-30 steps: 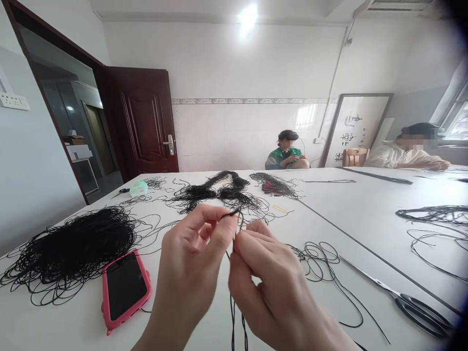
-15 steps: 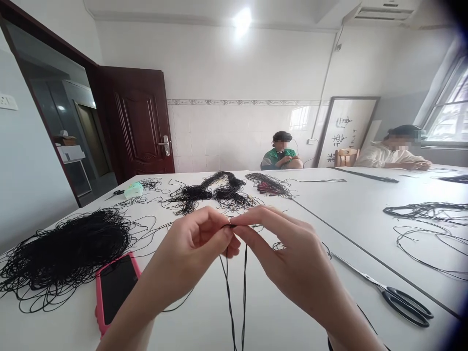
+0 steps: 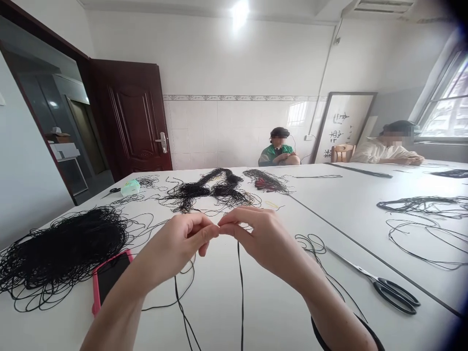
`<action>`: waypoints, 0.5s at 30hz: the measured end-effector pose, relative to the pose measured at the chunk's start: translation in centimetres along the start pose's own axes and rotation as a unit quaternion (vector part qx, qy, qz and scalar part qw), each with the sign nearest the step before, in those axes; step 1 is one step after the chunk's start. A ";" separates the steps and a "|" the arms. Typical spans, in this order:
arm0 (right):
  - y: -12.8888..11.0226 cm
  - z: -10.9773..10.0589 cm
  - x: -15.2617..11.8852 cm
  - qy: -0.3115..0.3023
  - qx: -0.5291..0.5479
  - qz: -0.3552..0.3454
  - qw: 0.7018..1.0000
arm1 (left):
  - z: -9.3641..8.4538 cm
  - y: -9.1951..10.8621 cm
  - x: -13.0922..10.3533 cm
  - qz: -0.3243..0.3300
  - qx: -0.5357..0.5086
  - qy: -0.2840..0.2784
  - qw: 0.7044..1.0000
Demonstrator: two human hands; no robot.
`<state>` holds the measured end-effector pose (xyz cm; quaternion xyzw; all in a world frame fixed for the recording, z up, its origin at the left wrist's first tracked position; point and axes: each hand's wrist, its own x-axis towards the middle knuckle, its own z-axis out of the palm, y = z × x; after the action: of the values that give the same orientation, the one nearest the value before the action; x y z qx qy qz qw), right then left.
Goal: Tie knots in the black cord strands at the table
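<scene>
The thin black cords (image 3: 241, 292) are at the middle of the near side, hanging over the white counter (image 3: 285, 312) from the person's two hands; one length drops below the right hand, and others fall below the left hand and cross lower down. The left hand (image 3: 181, 243) pinches with thumb and forefinger, its other fingers curled. The right hand (image 3: 259, 234) pinches likewise, its fingertips meeting those of the left. The fingers hide the bit of cord between them.

Beside the left forearm, and partly behind it, lies a dark-screened phone in a pink case (image 3: 109, 278). A large tangled heap of black cord (image 3: 73, 243) lies just beyond the phone. To the right of the right hand are loose loops of black cord (image 3: 314, 242) and large silver-bladed scissors with black handles (image 3: 376, 279).

Beyond the hands lie thick black cord bundles (image 3: 193, 190), a black bundle with dark red pieces (image 3: 265, 184) and, farther left, a pale green translucent container (image 3: 130, 187). Two people sit at the far side, one in a green top (image 3: 287, 148), one in cream sleeves (image 3: 371, 150).
</scene>
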<state>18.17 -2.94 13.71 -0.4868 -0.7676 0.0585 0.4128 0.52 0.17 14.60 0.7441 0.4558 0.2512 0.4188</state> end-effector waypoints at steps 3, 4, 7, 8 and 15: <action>0.7 0.1 0.5 -0.025 -0.006 0.051 0.998 | -1.0 -0.4 0.1 0.013 -0.102 -0.012 0.995; 1.0 0.1 0.5 -0.024 -0.004 0.068 0.997 | -1.3 -0.5 0.0 0.027 -0.146 -0.004 0.989; 2.7 0.1 0.0 -0.011 0.001 0.118 0.993 | -1.7 -0.4 -1.0 0.050 -0.250 0.034 0.966; 3.3 0.0 -0.4 -0.009 -0.003 0.135 0.991 | -1.8 -0.3 -1.6 0.040 -0.273 0.040 0.960; 8.7 -1.7 -4.7 -0.028 -0.121 0.248 0.961 | -4.0 -0.5 -5.1 -0.031 -0.386 0.128 0.913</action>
<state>26.28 -2.73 7.83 -0.7064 -0.6352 0.0797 0.3019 -5.06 -2.69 16.26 0.4716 0.3960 0.4874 0.6190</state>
